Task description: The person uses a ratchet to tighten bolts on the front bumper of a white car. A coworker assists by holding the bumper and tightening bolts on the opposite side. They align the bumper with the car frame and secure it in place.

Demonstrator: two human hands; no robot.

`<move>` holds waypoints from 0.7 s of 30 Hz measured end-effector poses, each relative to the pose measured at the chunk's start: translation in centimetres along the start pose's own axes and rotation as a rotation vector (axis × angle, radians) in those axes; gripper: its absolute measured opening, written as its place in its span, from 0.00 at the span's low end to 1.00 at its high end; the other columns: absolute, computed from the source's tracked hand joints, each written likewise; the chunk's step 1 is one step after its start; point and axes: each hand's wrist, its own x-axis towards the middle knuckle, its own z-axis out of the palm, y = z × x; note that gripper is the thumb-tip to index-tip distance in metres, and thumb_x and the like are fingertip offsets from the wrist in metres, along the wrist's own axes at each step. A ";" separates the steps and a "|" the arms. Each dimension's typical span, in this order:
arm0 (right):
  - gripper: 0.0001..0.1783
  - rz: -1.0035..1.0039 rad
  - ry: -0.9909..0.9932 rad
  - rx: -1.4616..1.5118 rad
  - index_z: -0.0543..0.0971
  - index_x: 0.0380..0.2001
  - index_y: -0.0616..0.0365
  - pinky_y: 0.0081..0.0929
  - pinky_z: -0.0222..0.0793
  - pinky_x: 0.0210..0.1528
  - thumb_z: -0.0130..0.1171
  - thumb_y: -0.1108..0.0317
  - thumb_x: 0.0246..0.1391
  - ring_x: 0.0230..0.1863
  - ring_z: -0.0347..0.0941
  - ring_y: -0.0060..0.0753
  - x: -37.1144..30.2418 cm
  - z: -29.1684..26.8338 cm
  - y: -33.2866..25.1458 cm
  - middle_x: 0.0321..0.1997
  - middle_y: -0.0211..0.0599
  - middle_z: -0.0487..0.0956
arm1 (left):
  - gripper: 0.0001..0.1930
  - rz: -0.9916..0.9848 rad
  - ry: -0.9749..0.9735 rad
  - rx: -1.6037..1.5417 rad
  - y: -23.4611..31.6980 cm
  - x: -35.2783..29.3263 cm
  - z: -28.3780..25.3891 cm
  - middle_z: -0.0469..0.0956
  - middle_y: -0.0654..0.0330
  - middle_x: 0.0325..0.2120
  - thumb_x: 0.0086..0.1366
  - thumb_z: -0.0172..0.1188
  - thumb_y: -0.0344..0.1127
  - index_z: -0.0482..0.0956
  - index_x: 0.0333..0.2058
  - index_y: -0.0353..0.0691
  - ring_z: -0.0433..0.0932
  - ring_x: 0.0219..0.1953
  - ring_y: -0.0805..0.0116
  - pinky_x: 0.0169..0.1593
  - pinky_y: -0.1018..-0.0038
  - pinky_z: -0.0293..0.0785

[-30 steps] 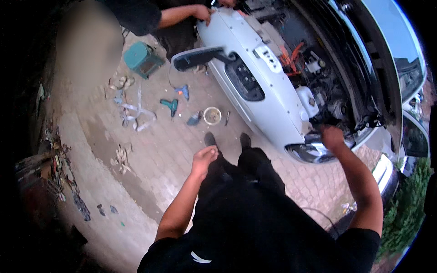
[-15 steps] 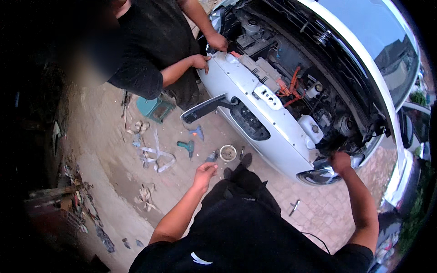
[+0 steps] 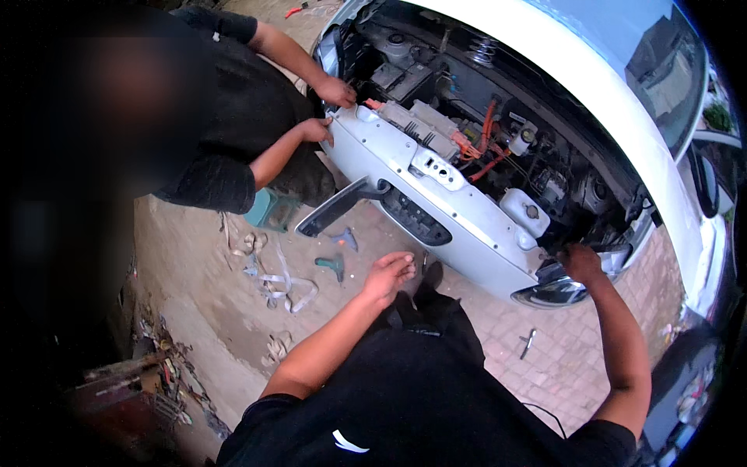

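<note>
Over the ground in front of the car, my left hand [image 3: 389, 278] hangs with its fingers drawn together. Whatever may be pinched there is too small to make out. My right hand [image 3: 580, 265] reaches to the inner top edge of the right headlight [image 3: 551, 293], beside the end of the silver-white front bumper [image 3: 476, 251]; its fingers are in shadow and mostly hidden. A hinged flap [image 3: 331, 208] on the bumper stands open beside its dark recess [image 3: 418, 220]. At the bumper's far left corner, a co-worker's two hands [image 3: 317, 131] touch its top edge.
Under the raised white hood [image 3: 576, 58] lie orange cables [image 3: 489, 124] and a white fluid reservoir [image 3: 523, 212]. A green power tool [image 3: 331, 267], a blue-grey tool [image 3: 344, 239], pale straps [image 3: 292, 288], a green stool [image 3: 268, 208] and a metal tool [image 3: 528, 343] are on the ground.
My left hand has moved right and slightly up, toward the bumper. My right hand stays at the headlight. The view has shifted, and the co-worker's hands remain on the bumper corner.
</note>
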 end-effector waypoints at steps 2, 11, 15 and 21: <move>0.19 0.008 0.017 -0.006 0.83 0.35 0.56 0.51 0.77 0.46 0.54 0.51 0.60 0.43 0.81 0.57 -0.5 -2.8 -2.3 0.37 0.53 0.83 | 0.09 -0.051 -0.020 -0.022 -0.1 1.4 1.6 0.79 0.62 0.35 0.69 0.61 0.32 0.79 0.44 0.36 0.79 0.38 0.71 0.43 0.75 0.77; 0.12 0.040 0.187 0.870 0.84 0.41 0.58 0.34 0.74 0.41 0.61 0.61 0.62 0.37 0.80 0.34 -4.6 -7.0 -9.8 0.33 0.45 0.84 | 0.07 -0.111 -0.119 -0.198 1.5 3.8 7.7 0.81 0.55 0.41 0.69 0.59 0.29 0.77 0.44 0.38 0.80 0.47 0.63 0.53 0.68 0.78; 0.13 -0.078 0.210 1.176 0.83 0.45 0.61 0.27 0.71 0.43 0.60 0.65 0.63 0.35 0.76 0.26 -5.2 -4.6 -17.4 0.35 0.41 0.83 | 0.06 -0.161 -0.167 -0.362 2.5 4.5 7.4 0.81 0.50 0.46 0.71 0.55 0.30 0.77 0.42 0.36 0.80 0.53 0.55 0.58 0.64 0.77; 0.13 -0.093 0.372 1.192 0.82 0.46 0.62 0.25 0.70 0.42 0.58 0.66 0.64 0.34 0.73 0.25 -3.8 -2.7 -23.9 0.33 0.37 0.82 | 0.05 -0.128 -0.132 -0.421 7.2 5.6 5.2 0.79 0.45 0.51 0.69 0.56 0.29 0.76 0.42 0.38 0.81 0.52 0.52 0.59 0.59 0.77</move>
